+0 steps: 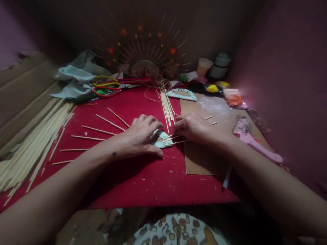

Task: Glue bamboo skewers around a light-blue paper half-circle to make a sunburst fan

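My left hand (144, 134) lies over a small light-blue and brown piece (158, 144), its thumb and fingers gripping the piece against the table. Thin wooden sticks (95, 130) fan out from under this hand toward the left. On the piece's right end, a few more sticks (176, 142) point right and pass beneath my right hand (190, 127). The fingertips of that hand are pinched together on a thin stick just above the piece. Part of the piece is hidden by my left hand. A loose bundle of short sticks (167, 109) lies just behind both hands.
Long sticks (38, 146) are heaped at left. Scissors (107, 89) and cloth (76, 73) lie behind. A pale half-ring (182, 94) touches the cardboard (201, 160); a pink-handled tool (260, 148) lies right. A flowered stick fan (140, 44) stands at the back.
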Action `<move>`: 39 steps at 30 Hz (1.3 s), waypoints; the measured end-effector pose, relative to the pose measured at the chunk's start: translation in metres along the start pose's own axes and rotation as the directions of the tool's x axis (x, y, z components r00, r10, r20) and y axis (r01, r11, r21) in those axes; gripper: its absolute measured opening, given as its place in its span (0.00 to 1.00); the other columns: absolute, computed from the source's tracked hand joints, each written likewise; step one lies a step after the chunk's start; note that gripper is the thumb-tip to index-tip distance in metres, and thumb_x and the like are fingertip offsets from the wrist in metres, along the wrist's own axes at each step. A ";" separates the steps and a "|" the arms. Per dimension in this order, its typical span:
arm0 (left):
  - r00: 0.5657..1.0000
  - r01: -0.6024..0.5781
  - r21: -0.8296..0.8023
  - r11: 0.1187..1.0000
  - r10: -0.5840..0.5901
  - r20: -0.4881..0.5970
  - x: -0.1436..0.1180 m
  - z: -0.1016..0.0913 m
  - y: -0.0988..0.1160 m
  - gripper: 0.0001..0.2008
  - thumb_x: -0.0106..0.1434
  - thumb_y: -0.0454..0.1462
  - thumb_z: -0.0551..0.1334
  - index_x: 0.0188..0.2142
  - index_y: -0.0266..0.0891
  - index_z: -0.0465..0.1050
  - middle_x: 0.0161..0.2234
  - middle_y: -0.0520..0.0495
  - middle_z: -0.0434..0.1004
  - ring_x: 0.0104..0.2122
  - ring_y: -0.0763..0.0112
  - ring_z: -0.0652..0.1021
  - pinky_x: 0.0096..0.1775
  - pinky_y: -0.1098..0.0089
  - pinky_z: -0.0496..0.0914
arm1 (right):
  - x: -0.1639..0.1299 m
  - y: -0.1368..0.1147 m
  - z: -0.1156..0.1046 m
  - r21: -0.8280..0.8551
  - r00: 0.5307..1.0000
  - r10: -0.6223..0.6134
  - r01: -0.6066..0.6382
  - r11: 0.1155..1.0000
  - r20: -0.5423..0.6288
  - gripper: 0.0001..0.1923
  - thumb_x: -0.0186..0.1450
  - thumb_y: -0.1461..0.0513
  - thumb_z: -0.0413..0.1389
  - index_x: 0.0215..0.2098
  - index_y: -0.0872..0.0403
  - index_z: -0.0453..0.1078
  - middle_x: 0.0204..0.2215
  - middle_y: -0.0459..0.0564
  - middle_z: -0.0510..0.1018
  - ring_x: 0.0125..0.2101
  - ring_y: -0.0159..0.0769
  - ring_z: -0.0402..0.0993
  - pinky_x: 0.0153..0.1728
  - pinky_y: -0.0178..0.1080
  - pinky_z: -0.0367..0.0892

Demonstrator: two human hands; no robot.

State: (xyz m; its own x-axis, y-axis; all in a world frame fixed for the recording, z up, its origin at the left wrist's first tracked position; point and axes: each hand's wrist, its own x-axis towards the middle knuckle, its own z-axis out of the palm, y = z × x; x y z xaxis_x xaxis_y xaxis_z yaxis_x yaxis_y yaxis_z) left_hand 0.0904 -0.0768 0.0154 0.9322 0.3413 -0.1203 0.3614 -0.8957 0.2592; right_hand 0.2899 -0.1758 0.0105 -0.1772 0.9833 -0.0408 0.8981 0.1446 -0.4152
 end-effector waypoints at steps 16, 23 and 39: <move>1.000 0.028 0.041 0.999 -0.029 0.004 0.000 0.004 0.006 0.25 0.59 0.46 0.66 0.53 0.39 0.67 0.49 0.39 0.69 0.46 0.53 0.68 0.44 0.59 0.62 | 0.000 -0.006 0.002 0.028 0.997 0.066 -0.065 0.997 -0.037 0.11 0.62 0.68 0.55 0.30 0.52 0.78 0.31 0.50 0.79 0.31 0.33 0.69 0.32 0.36 0.58; 0.998 0.021 0.036 0.999 -0.019 -0.057 -0.001 0.013 -0.002 0.23 0.58 0.45 0.66 0.51 0.40 0.68 0.47 0.40 0.70 0.45 0.53 0.69 0.42 0.59 0.62 | -0.005 -0.015 0.000 -0.031 0.998 0.023 -0.025 0.999 -0.052 0.12 0.65 0.69 0.53 0.31 0.55 0.79 0.31 0.51 0.78 0.30 0.31 0.68 0.29 0.36 0.55; 0.999 0.019 0.029 0.999 -0.018 -0.040 0.001 0.012 -0.003 0.29 0.57 0.46 0.67 0.56 0.39 0.66 0.47 0.38 0.70 0.46 0.50 0.68 0.44 0.57 0.62 | -0.006 -0.015 0.008 -0.218 0.991 -0.099 0.078 0.973 -0.089 0.11 0.68 0.65 0.54 0.33 0.54 0.78 0.30 0.51 0.76 0.32 0.35 0.64 0.30 0.39 0.51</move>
State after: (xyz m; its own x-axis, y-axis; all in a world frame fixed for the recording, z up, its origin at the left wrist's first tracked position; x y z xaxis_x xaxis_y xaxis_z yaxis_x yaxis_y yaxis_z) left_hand 0.0900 -0.0774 0.0031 0.9256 0.3684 -0.0866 0.3784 -0.8968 0.2292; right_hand 0.2747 -0.1848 0.0099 -0.2289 0.9700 0.0818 0.9477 0.2412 -0.2092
